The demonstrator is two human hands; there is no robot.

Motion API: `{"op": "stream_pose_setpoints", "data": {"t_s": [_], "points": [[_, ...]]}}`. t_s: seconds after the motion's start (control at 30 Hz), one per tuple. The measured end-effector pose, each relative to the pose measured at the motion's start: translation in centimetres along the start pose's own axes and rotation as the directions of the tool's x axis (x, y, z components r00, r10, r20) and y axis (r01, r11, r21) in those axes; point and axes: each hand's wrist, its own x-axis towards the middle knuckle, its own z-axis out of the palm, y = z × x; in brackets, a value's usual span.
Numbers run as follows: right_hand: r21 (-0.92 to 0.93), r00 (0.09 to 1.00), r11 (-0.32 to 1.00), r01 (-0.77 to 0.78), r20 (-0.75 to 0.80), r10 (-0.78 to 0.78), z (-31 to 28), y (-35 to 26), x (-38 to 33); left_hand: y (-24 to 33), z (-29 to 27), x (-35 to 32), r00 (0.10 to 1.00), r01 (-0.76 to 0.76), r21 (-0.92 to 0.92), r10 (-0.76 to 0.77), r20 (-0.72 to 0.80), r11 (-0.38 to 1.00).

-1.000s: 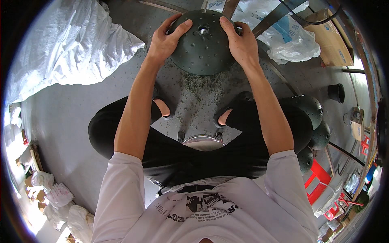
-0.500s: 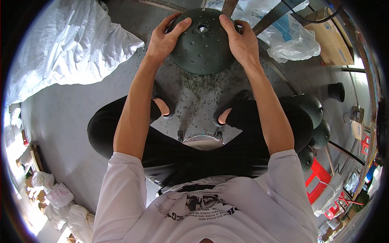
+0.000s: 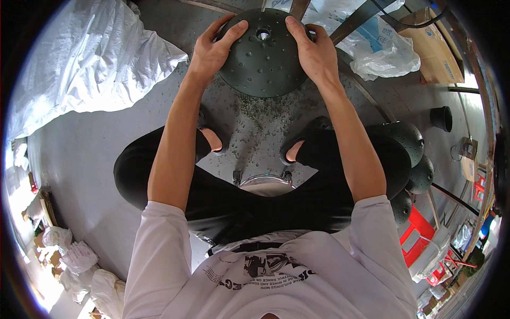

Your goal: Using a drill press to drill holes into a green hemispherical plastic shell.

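Observation:
Between my two hands is a dark green round dome [image 3: 263,66], its surface dotted with small pits and a larger hole near the top. My left hand [image 3: 213,47] grips its left side, thumb on top and fingers over the far edge. On the right side, my right hand [image 3: 315,50] holds it the same way, thumb pointing toward the hole. The undersides of both grips are hidden. Small dark crumbs [image 3: 265,114] lie scattered on the floor just below the dome.
Several similar green domes [image 3: 405,142] are stacked beside my right knee. A large white sack [image 3: 101,64] lies at the left. Clear plastic bags [image 3: 385,53], a cardboard box [image 3: 433,48], a black pot [image 3: 441,118] and a red stool [image 3: 417,236] are on the right.
The dome and both hands have shifted very slightly up and to the left. The grip on both sides stays the same.

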Motion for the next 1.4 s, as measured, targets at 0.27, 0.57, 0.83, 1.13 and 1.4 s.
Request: {"op": "stream_pose_setpoints", "data": {"t_s": [0.27,0.57,0.83,1.13,1.4], "points": [[0.012,0.996,0.998,-0.066,0.057,0.065,0.2,-0.5,-0.4,1.1,-0.5,-0.4,1.0,0.014,0.007,-0.014,0.011,1.0],[0.028,0.994,0.996,-0.09,0.067,0.088,0.2,-0.3,-0.4,1.9,-0.6,-0.5,1.0,0.024,0.035,-0.024,0.008,0.999],[0.052,0.994,0.994,-0.097,0.059,0.094,0.4,-0.2,-0.4,2.4,-0.5,-0.7,0.998,0.055,0.054,-0.056,0.014,0.997],[0.041,0.997,0.998,-0.042,0.061,0.039,0.9,0.7,0.0,2.7,-0.6,-0.7,0.997,0.074,0.034,-0.075,0.002,0.997],[0.075,0.994,0.994,-0.085,0.069,0.08,0.9,0.5,-0.1,2.7,-0.7,-0.6,0.999,0.049,0.05,-0.05,0.01,0.998]]}}
